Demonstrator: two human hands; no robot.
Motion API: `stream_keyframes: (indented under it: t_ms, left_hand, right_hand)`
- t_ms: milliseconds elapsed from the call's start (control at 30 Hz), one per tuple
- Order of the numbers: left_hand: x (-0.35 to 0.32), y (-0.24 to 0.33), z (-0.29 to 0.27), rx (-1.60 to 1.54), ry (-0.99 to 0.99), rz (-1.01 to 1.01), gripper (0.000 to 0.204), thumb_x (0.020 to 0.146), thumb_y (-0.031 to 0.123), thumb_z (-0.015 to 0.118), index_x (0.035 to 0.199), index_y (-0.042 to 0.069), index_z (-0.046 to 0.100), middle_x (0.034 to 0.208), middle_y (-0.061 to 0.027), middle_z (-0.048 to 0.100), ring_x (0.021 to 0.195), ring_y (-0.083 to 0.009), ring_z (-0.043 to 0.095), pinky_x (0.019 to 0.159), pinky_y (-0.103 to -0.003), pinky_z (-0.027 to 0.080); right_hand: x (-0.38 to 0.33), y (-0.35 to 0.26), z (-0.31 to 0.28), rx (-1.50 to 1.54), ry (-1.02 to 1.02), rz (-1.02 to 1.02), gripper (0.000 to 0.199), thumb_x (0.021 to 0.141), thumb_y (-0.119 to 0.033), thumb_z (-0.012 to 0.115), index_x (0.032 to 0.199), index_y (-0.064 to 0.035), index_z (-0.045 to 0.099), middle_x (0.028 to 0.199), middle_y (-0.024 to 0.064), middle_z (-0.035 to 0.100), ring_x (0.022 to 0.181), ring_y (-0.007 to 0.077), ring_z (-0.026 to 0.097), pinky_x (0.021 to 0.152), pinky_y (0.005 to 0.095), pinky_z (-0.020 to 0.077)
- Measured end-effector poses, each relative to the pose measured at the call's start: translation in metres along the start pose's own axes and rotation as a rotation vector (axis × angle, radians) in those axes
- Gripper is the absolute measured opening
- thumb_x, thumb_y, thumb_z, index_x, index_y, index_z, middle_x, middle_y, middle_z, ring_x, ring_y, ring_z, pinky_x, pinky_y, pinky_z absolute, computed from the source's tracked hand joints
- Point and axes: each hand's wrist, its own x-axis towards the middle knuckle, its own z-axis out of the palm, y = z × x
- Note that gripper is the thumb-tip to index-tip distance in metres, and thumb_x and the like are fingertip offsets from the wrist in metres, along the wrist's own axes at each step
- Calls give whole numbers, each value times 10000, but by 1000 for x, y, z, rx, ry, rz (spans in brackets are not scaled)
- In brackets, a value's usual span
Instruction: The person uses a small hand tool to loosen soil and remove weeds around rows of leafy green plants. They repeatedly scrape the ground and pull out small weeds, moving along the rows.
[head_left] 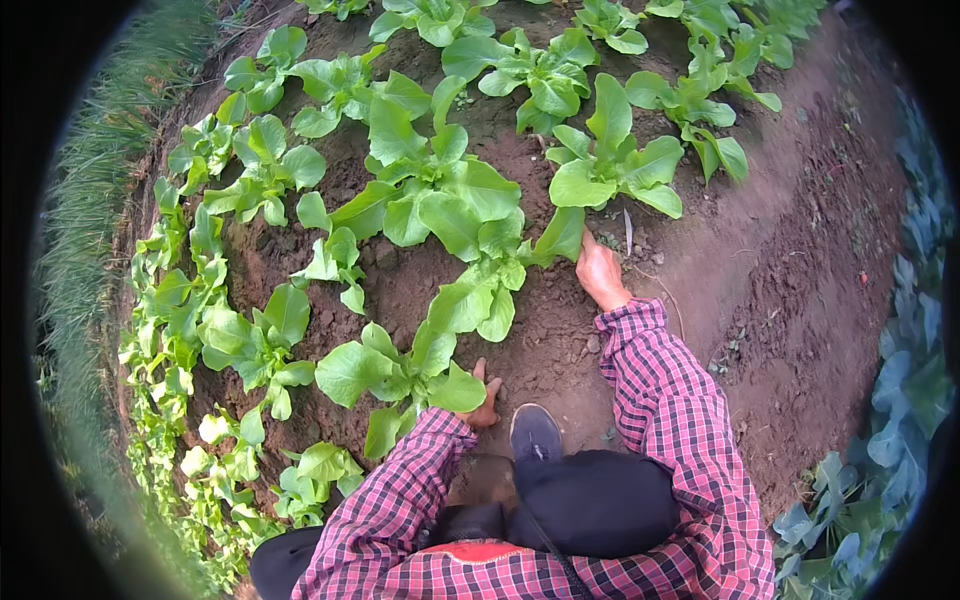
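My left hand (485,402) is low on the soil beside a light green lettuce plant (405,375). A leaf covers part of it; the fingers that show are apart, with nothing seen between them. Farther forward and to the right, my right hand (601,273) reaches to the edge of another lettuce (487,275). Its fingers point forward at the tip of an outer leaf (562,236), and their ends are partly hidden there. Whether they grip anything does not show. Just beyond that hand grows a separate lettuce (617,165).
Rows of lettuce (430,190) fill the bed ahead and to the left. Brown soil (770,270) runs along the right, with bluish broad-leaved plants (905,400) at its edge. Tall thin green blades (100,220) line the far left. My dark shoe (536,433) stands between my arms.
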Motion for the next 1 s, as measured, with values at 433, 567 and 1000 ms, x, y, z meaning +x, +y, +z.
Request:
stream_keyframes:
  t_ms: [433,567,1000]
  left_hand:
    - [-1,-10,9,-61,48,61,781,673,421,670,1344,128,397,1449,-278,117,1285,-395,307,1038,-489,285]
    - [2,2,5,-21,36,57,780,671,406,677,1347,137,396,1450,-274,117,1280,-402,308,1039,-473,292]
    - [4,-12,21,-184,59,33,758,704,404,661,1363,167,372,1465,-238,96,1250,-431,337,1043,-479,279]
  right_hand:
    - [-240,38,-98,-209,-191,139,562,823,-104,557,1342,-244,394,777,190,569,694,385,597,621,463,491]
    - [-205,37,-94,-215,-133,89,557,827,-105,551,1342,-243,392,770,192,565,693,379,599,621,460,492]
    - [-272,31,-100,-346,-67,61,553,778,-25,575,1293,-199,475,732,137,534,640,332,574,576,430,464]
